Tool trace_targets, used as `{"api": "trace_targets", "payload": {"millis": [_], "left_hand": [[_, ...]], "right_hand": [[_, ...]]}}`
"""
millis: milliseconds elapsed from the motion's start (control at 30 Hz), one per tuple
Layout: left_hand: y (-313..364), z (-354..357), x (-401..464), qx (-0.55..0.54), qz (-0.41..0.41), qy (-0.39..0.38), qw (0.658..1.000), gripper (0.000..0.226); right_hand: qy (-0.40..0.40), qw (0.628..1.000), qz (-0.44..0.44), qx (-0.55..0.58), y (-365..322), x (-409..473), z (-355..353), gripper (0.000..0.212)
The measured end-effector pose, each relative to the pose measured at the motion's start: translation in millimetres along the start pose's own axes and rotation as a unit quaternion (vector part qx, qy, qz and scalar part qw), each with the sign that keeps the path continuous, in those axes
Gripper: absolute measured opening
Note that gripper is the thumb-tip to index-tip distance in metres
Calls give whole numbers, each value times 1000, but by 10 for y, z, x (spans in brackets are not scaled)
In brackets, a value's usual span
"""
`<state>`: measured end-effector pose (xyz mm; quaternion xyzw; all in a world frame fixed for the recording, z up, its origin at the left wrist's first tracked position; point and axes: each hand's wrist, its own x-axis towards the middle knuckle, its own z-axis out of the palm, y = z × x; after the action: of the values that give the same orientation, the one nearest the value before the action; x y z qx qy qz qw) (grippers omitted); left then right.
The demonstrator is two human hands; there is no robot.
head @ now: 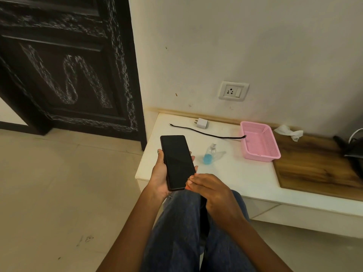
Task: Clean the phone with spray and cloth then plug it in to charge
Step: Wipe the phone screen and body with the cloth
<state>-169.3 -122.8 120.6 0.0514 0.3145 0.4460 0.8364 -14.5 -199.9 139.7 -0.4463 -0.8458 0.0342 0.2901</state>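
Note:
My left hand (160, 173) grips a black phone (176, 160) screen up, in front of the white counter's left corner. My right hand (211, 190) presses an orange cloth (189, 186) against the phone's lower right corner; only a sliver of the cloth shows under the fingers. A small clear spray bottle (209, 154) with blue liquid stands on the counter (225, 173) just right of the phone. A black cable (206, 133) lies loose behind it, and a white charger plug (202, 123) sits near the wall. A wall socket (233, 91) is above the counter.
A pink plastic basket (259, 142) stands on the counter's right side, with a crumpled white tissue (288, 131) behind it on a wooden board (318, 165). A dark door (68, 65) is at left. My jeans-clad knees are below my hands. Dark objects sit at the far right.

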Motion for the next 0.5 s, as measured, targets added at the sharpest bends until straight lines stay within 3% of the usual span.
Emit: {"api": "trace_targets", "payload": {"millis": [167, 333, 500], "left_hand": [[-10, -27, -9, 82, -18, 9, 996, 81], [-24, -44, -24, 145, 4, 45, 988, 70], [-82, -6, -50, 90, -24, 27, 995, 65]], "right_hand": [[9, 1000, 14, -22, 86, 166, -30, 49], [7, 998, 9, -55, 145, 341, -28, 32], [2, 997, 49, -55, 222, 526, -25, 36]]}}
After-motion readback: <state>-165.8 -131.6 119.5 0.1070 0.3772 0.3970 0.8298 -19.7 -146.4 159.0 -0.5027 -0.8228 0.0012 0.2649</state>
